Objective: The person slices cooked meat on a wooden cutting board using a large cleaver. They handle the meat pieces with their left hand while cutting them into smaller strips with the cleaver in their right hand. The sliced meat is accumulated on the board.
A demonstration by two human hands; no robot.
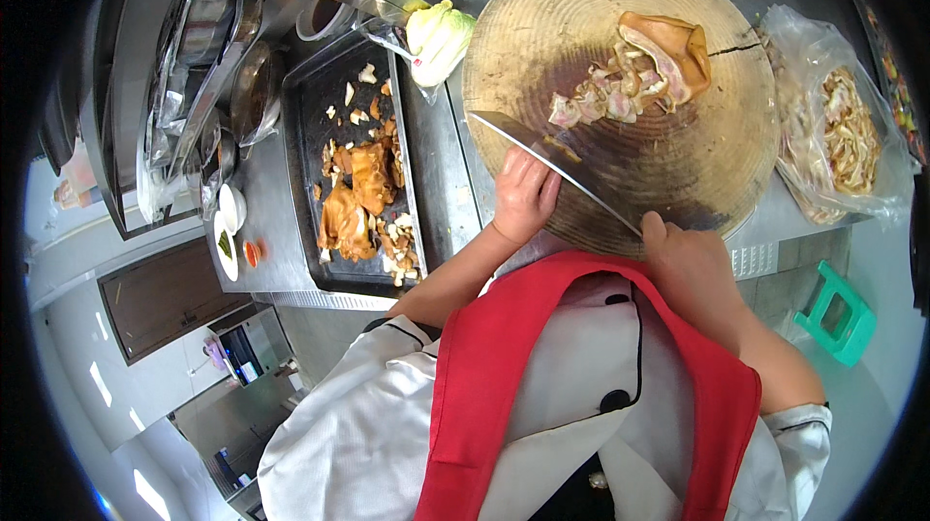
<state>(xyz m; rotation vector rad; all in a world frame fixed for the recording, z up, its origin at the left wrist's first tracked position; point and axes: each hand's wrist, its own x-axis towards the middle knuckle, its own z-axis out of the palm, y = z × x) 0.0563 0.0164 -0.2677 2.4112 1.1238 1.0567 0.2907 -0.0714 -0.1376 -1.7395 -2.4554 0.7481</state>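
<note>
My right hand (686, 259) is closed around the handle end of a cleaver (592, 183), low on a round wooden chopping block (501, 27). The blade lies slantwise, pointing up and left. Against its near side rests my left hand (524, 190), fingers bent and their tips partly hidden by the blade. A small scrap (563, 148) shows at the blade's far side. Beyond the cleaver sits a brown piece of cooked meat (686, 56), possibly pig's ear or head meat, cut side facing left. Pale sliced strips (607, 92) are heaped beside it.
Left of the block, a black baking tray (305, 158) holds brown meat pieces (356, 209) and scraps. A wrapped cabbage (437, 42) lies between them. To the right is a clear plastic bag (806, 49) of sliced meat. Small white bowls (232, 207) stand far left; a green stool (843, 317) is on the floor.
</note>
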